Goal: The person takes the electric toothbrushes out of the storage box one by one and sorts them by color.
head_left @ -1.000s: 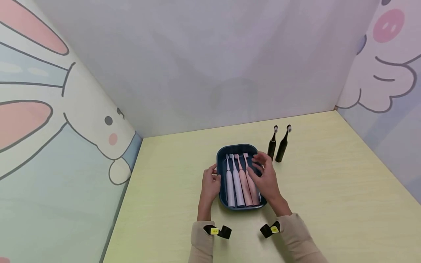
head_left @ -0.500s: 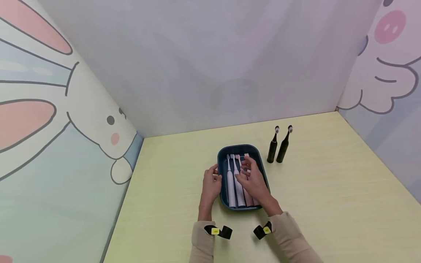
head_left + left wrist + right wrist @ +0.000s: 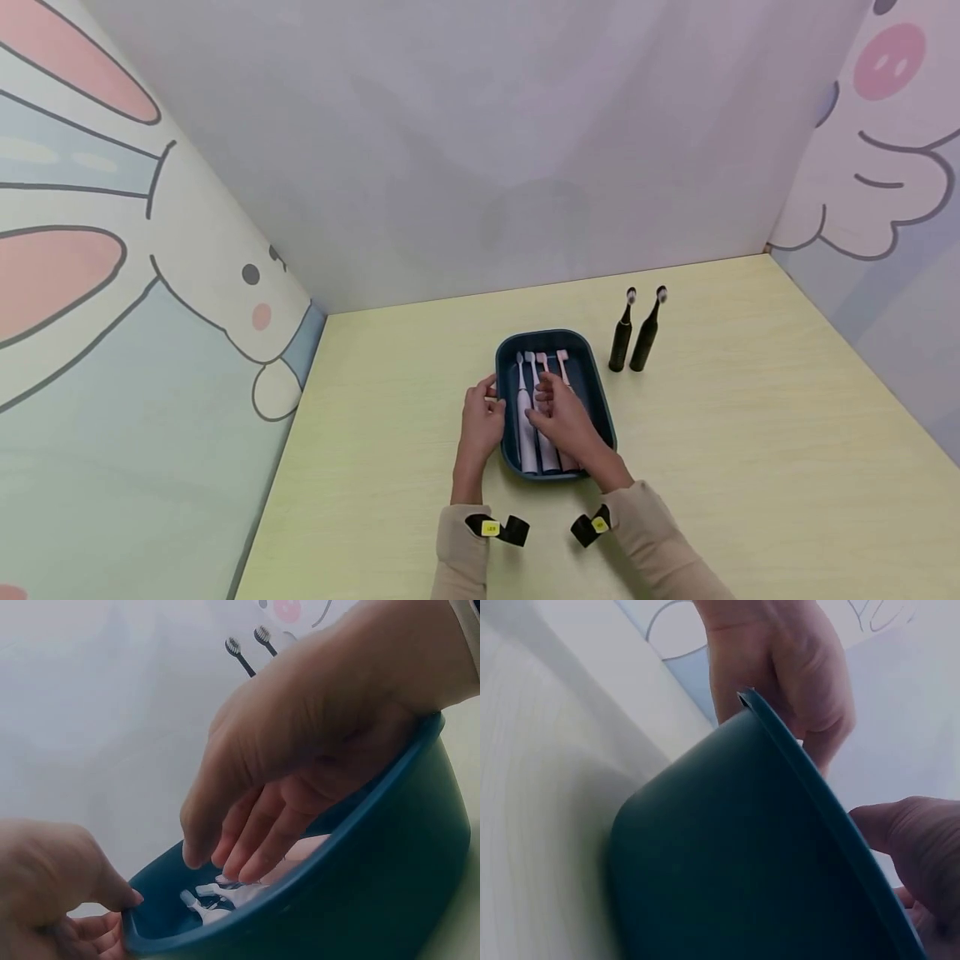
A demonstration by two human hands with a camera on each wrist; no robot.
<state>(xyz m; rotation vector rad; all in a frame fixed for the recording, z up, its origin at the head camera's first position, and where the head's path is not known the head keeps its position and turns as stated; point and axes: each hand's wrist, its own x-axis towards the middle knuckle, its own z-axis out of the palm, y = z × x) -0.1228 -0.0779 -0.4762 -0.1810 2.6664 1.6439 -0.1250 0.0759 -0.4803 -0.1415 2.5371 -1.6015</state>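
Left hand grips blue tray at rim; right hand, fingers loose, over pale toothbrushes inside. Two black toothbrushes stand nearby.

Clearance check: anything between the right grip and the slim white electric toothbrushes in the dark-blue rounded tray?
Nothing visible: right grip is over the toothbrushes in the open tray; left grip is at its left rim.

I log the head view as high and set back, looking forward and down on the table and tub. My left wrist view sits close, looking over the tub's rim; my right, close and tilted, faces its outer wall. All three share the tub.
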